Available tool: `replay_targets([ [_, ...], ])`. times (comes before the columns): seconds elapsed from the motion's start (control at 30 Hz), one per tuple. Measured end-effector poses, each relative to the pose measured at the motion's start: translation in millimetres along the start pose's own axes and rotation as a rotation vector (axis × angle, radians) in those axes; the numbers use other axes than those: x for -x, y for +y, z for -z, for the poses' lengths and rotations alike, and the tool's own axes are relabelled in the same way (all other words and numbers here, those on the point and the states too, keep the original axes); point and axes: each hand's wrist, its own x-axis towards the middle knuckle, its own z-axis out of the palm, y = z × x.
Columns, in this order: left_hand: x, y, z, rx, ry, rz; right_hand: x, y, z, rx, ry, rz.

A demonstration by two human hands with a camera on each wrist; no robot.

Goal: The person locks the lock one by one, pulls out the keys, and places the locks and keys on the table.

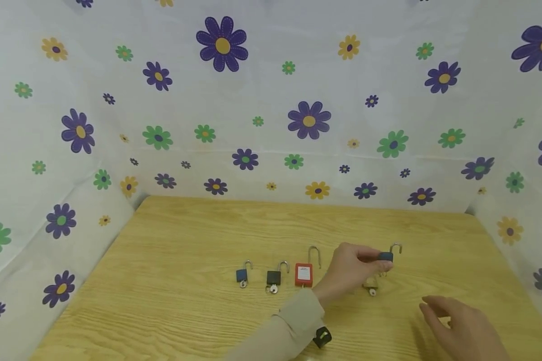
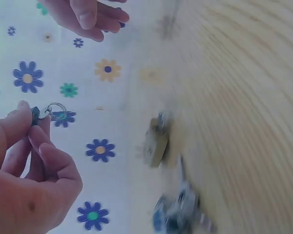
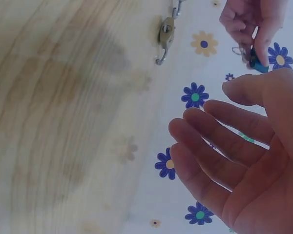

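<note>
Nearest the camera is the left sleeve [image 1: 271, 338], beige, crossing the lower edge of the head view, with a small black item [image 1: 322, 337] at its right side. The left hand [image 1: 350, 265] extends from it over the desk [image 1: 185, 321], thumb and fingers pinching a dark blue padlock [image 1: 386, 257]. This padlock is held clear of the wood-grained surface; its shackle [image 1: 396, 246] stands up, free end out of the body. The left wrist view shows a key ring [image 2: 57, 111] hanging from it.

The right hand [image 1: 467, 326] is at the near right, well apart from the held padlock. Its fingers are relaxed and slightly bent, thumb apart from them, and it holds nothing.

Set out on the desk, from left to right: a small blue padlock [image 1: 241, 275], a black padlock [image 1: 273, 278] and a red padlock [image 1: 304, 272] bearing a white label, all three with shackles unfastened. Keys are visible at the blue and black ones. A brass padlock [image 1: 370, 284] lies just below the left hand, partly covered in the head view, with a key at its lower end. A further metal piece [image 2: 178, 214] beside it is too blurred to identify. White cloth [image 1: 262, 90] printed with flowers surrounds the desk.
</note>
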Motion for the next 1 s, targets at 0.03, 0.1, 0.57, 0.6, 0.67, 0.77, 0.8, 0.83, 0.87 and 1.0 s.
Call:
replay_targets([
  [0.03,3.6,1.9,4.5,0.023,-0.004,0.017,0,-2,0,-0.008,0.033,0.017],
  [0.1,9.8,4.2,12.4,0.047,-0.007,0.034,-1,-7,1,-0.013,0.079,0.043],
  [0.57,49.2,-4.8,51.9,-0.031,0.005,0.014,-7,-51,6,-0.083,0.293,0.191],
  [0.6,51.4,-5.3,54.0,-0.038,0.006,0.006,-8,-55,6,-0.093,0.312,0.217],
  [0.67,55.3,-6.1,57.5,-0.043,0.0,-0.012,-10,-63,5,-0.118,0.334,0.269],
  [0.77,59.8,-7.4,61.9,-0.045,-0.015,-0.048,-13,-74,2,-0.154,0.358,0.363],
  [0.8,61.1,-7.8,63.3,-0.04,-0.022,-0.057,-15,-78,1,-0.169,0.356,0.386],
  [0.83,62.5,-8.3,64.5,-0.033,-0.03,-0.066,-16,-81,0,-0.181,0.351,0.405],
  [0.87,63.8,-8.8,65.5,-0.028,-0.036,-0.074,-18,-84,0,-0.19,0.344,0.419],
  [1.0,68.5,-8.0,68.3,-0.045,-0.042,-0.102,-23,-96,-3,-0.215,0.292,0.413],
])
